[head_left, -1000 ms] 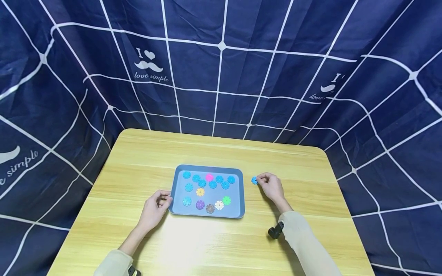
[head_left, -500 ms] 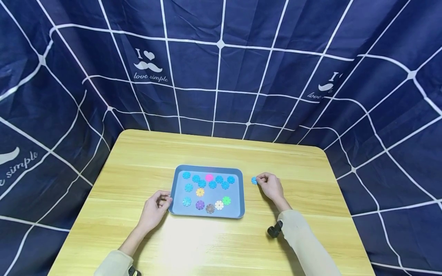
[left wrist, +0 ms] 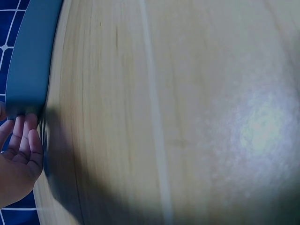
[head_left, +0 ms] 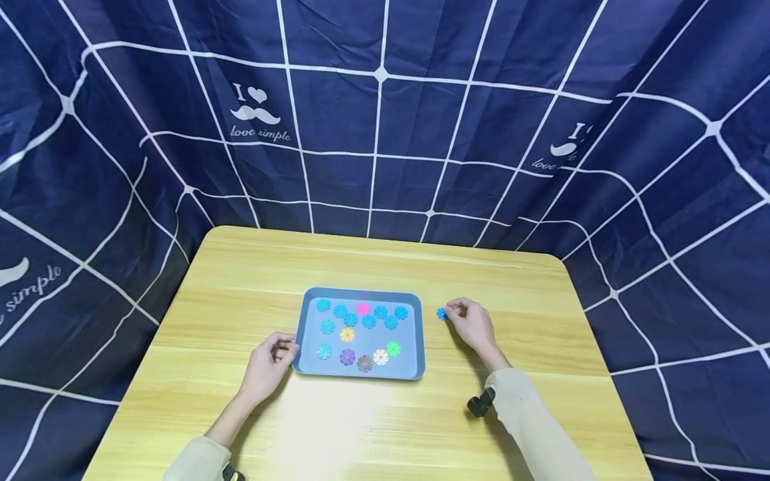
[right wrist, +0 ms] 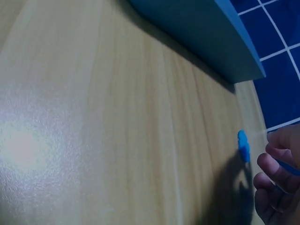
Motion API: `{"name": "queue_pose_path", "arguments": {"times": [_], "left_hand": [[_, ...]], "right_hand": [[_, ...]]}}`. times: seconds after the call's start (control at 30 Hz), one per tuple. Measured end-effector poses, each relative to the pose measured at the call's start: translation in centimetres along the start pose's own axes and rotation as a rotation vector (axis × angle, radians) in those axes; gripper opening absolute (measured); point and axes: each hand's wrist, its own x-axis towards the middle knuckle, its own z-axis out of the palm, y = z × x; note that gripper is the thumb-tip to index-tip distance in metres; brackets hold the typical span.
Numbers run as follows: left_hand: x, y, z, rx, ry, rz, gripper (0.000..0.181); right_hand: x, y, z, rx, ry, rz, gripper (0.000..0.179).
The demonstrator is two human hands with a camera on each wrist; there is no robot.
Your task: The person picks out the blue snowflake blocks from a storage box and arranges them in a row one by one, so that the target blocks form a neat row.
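My left hand grips the left rim of a blue-grey tray, its fingers against the outer wall in the left wrist view. Several notched, flower-shaped plastic discs lie flat in the tray: mostly blue, with a pink disc, an orange disc, a purple disc, a brown disc, a cream disc and a green disc. To the right of the tray, my right hand has thumb and fingertips at a blue disc, partly covering it. The right wrist view shows that disc beside the fingertips.
The tray stands on a light wooden table with a bright glare near its front. A dark blue curtain with white lines surrounds the far edge and both sides. A black wrist device sits at the right sleeve.
Everything in the head view has shifted very slightly left together. Both hands, the tray and the discs keep the same places relative to one another.
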Motion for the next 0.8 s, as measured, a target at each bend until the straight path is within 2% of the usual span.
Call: {"name": "queue_pose_path", "arguments": {"times": [0.23, 0.53, 0.8], "left_hand": [[-0.1, 0.0, -0.2, -0.002, -0.004, 0.003, 0.023], [-0.1, 0.1, -0.2, 0.008, -0.003, 0.003, 0.023], [-0.1, 0.2, -0.1, 0.009, -0.003, 0.000, 0.023]], "right_hand": [[-0.7, -1.9, -0.6, 0.029, 0.006, -0.063, 0.022], [-1.4, -4.1, -0.9, 0.083, -0.028, -0.175, 0.022], [-2.2, -6.0, -0.4, 0.050, -0.082, -0.301, 0.025]]}}
